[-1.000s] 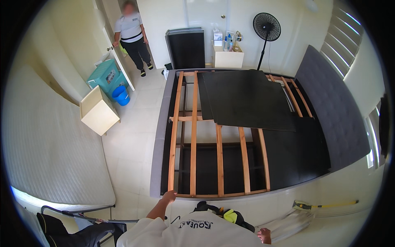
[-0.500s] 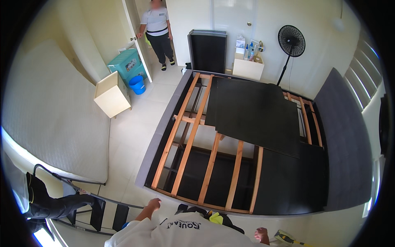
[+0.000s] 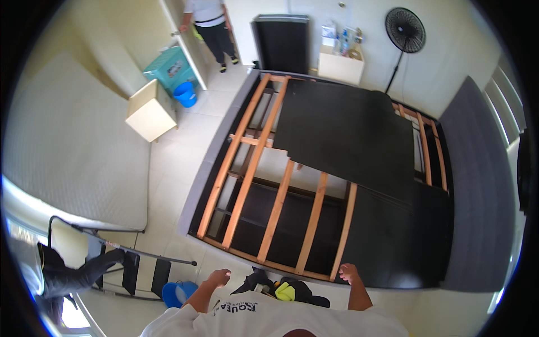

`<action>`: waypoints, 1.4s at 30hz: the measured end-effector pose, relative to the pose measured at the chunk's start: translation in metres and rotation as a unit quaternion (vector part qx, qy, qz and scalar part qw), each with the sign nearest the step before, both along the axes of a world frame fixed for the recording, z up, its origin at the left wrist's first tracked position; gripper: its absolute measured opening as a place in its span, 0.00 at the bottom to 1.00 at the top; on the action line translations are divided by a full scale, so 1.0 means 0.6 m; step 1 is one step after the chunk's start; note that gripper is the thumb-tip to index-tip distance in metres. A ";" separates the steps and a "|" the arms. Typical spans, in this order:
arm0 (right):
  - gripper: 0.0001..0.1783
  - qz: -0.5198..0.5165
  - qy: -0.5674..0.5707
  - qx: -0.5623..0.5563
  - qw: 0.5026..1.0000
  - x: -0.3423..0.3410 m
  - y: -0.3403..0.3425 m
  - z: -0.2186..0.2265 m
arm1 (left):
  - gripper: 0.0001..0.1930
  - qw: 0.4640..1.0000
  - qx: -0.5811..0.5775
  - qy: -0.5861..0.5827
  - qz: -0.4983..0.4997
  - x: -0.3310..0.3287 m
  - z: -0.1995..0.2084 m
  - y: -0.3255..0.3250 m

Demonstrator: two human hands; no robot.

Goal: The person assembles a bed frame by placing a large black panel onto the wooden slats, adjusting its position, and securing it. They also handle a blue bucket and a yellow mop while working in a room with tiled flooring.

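Observation:
A grey upholstered bed frame (image 3: 197,188) spreads before me, with wooden slats (image 3: 275,210) bare over its left part. A large black panel (image 3: 342,126) lies across the middle slats, and another black panel (image 3: 396,241) covers the near right part. My left hand (image 3: 219,277) is held in front of the near rail, fingers curled in with nothing seen in them. Over the near rail, beside the end of a slat, my right hand (image 3: 348,273) has its fingers bent and slightly apart, holding nothing visible; whether it touches the frame I cannot tell.
At left, a mattress (image 3: 78,151) leans on the wall near a step ladder (image 3: 132,272), where another person's leg (image 3: 84,275) shows. A blue bucket (image 3: 178,293) stands by my left arm. Another person (image 3: 210,25) stands in the doorway. Beyond the bed are a fan (image 3: 405,31) and white cabinet (image 3: 341,64).
My right hand has moved forward and up to the near rail. My left hand has shifted slightly right. The view has tipped downward, bringing the near blue bucket into fuller sight.

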State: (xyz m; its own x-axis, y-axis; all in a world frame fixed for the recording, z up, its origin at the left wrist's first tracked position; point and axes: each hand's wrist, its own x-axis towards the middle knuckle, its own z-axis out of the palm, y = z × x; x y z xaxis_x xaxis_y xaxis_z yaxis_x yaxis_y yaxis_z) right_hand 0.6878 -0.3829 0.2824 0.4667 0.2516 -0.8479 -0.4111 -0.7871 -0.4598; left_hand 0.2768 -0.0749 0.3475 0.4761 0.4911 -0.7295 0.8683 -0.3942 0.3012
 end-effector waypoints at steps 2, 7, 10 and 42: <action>0.05 0.019 0.040 0.017 0.999 -0.004 0.002 -0.065 | 0.15 0.999 -0.019 0.030 -0.032 0.031 -0.032 0.015; 0.13 -0.048 0.118 0.016 0.992 0.030 0.059 -0.125 | 0.16 0.996 0.036 -0.079 0.007 0.142 -0.111 0.026; 0.15 -0.189 0.140 0.070 0.969 0.081 0.096 -0.201 | 0.19 1.000 -0.017 0.010 -0.003 0.157 -0.165 -0.031; 0.13 -0.493 -0.003 0.406 0.769 0.462 0.592 -0.524 | 0.19 0.896 -0.082 -0.009 0.437 -0.032 -0.281 -0.217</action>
State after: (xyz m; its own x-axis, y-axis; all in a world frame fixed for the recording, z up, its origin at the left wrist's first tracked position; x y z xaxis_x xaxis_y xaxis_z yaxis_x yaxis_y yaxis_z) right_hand 0.9651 -0.0275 -0.0321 0.7738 0.2180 -0.5948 -0.6197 0.4554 -0.6392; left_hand 0.2575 -0.2052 0.1788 -0.0259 0.5694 -0.8217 0.8185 0.4840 0.3095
